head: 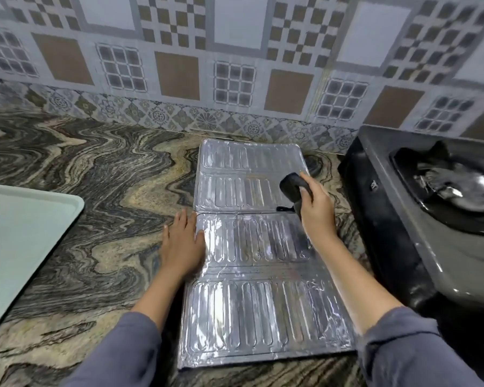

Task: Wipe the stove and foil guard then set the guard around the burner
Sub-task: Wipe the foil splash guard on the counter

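From my feed, the foil guard [252,303] lies unfolded and flat on the table [95,191], a swirled grey and tan stone top. Its ribbed silver panels run from the near edge away toward the tiled wall [235,51] behind it. My left hand [183,244] lies palm down on the guard's left edge about halfway along. The fingers are straight and spread, partly on the foil and partly on the stone just beside it, and they grasp nothing. My right hand [316,208] is over the guard's far right panel with its fingers and thumb curled around a dark pad [292,185]. I cannot tell whether the pad is a cloth or a sponge, nor whether it is actually touching the foil. A small dark bit shows under that hand at the fold line between two panels. The stove [389,219], black with a grey front, stands just to the right of the guard, close to its right edge, and its burner [456,188] sits on top, well to the right of the foil. On the stove's near top edge facing the guard there is a small pale mark [374,185], too blurred for me to read. A pale tray [17,233] rests on the table well to the left of the guard. Grey sleeves [403,344] cover both forearms at the guard's near end.
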`<action>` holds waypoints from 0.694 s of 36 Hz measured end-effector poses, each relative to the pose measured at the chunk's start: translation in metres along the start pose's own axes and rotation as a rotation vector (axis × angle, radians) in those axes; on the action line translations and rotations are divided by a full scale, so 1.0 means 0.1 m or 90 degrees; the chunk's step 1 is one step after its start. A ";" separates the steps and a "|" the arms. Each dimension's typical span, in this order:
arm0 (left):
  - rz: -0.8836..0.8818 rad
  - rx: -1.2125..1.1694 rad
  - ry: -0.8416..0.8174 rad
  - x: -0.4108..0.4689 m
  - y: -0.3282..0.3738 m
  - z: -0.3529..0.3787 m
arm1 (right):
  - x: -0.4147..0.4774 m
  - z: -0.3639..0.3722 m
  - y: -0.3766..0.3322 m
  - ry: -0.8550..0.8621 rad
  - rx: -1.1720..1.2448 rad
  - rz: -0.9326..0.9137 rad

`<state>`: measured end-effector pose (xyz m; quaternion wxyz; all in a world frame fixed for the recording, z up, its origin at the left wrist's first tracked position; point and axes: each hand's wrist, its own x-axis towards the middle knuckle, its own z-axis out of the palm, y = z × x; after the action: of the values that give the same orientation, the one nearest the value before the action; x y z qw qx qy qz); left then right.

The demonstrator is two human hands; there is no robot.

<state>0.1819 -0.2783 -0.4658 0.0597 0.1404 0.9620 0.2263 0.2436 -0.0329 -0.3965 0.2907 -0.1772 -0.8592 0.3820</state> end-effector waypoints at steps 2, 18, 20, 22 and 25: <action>0.009 -0.017 0.006 -0.02 -0.01 0.00 | -0.17 -0.11 0.14 0.025 -0.015 0.020; 0.071 -0.057 0.023 -0.26 -0.07 -0.03 | -0.61 -0.20 0.65 -0.178 -0.382 0.132; 0.077 -0.045 0.026 -0.44 -0.06 -0.03 | -0.57 -0.25 0.65 -0.194 -0.394 0.137; 0.073 -0.045 0.034 -0.63 -0.08 -0.03 | -0.54 -0.28 0.66 -0.200 -0.390 0.134; 0.070 -0.032 0.020 -0.89 -0.09 0.01 | -0.54 -0.27 0.70 -0.225 -0.383 0.107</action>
<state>0.2643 -0.3123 -0.4661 0.0356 0.1880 0.9476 0.2556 0.3082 -0.0014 -0.4546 0.0401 -0.2564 -0.9525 0.1593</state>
